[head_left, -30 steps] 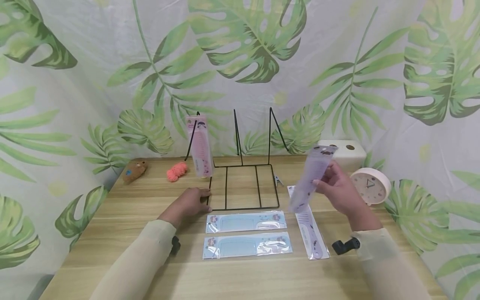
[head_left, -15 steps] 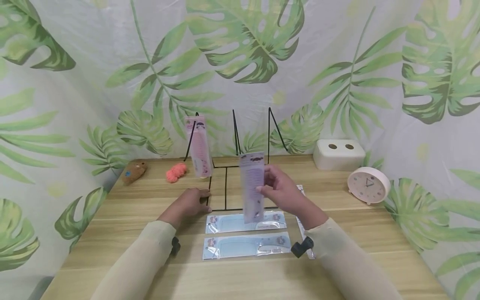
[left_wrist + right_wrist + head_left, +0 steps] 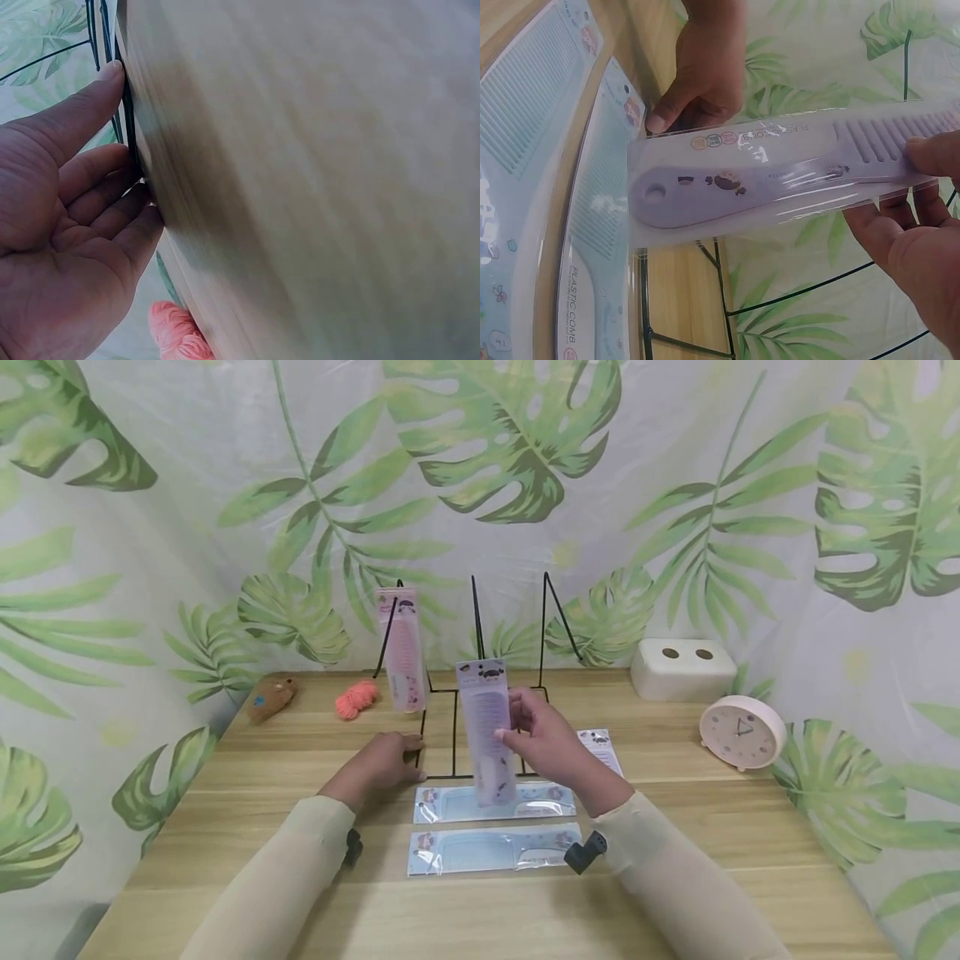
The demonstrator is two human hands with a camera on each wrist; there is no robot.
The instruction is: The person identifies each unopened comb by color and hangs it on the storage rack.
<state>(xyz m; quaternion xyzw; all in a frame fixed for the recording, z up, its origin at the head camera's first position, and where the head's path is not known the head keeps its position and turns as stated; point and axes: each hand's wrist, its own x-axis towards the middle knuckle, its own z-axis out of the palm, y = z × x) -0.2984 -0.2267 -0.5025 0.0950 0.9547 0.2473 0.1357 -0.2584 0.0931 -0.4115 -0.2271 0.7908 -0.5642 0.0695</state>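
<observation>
My right hand (image 3: pixel 546 742) pinches a packaged purple comb (image 3: pixel 483 718) by its right edge, thumb in front and fingers behind. The comb stands nearly upright in front of the black wire rack (image 3: pixel 454 735), overlapping its base and middle hook. In the right wrist view the comb's handle (image 3: pixel 705 195) shows through the clear wrapper. With thumb and fingertips, my left hand (image 3: pixel 381 768) holds the left rod of the rack's base; the left wrist view shows the thumb (image 3: pixel 90 101) against the black wire. Packaged pink combs (image 3: pixel 405 652) hang on the rack's left hook.
Two packaged blue combs (image 3: pixel 450 850) lie crosswise before the rack. Another packaged purple comb (image 3: pixel 598 747) is partly hidden under the right forearm. Around stand a round clock (image 3: pixel 742 732), a white box (image 3: pixel 682 672), coral yarn (image 3: pixel 356 699) and a brown plush toy (image 3: pixel 272 697).
My right hand has carried the purple comb leftward from above the other purple comb to in front of the rack's middle, turning it more upright. The left hand stays on the rack.
</observation>
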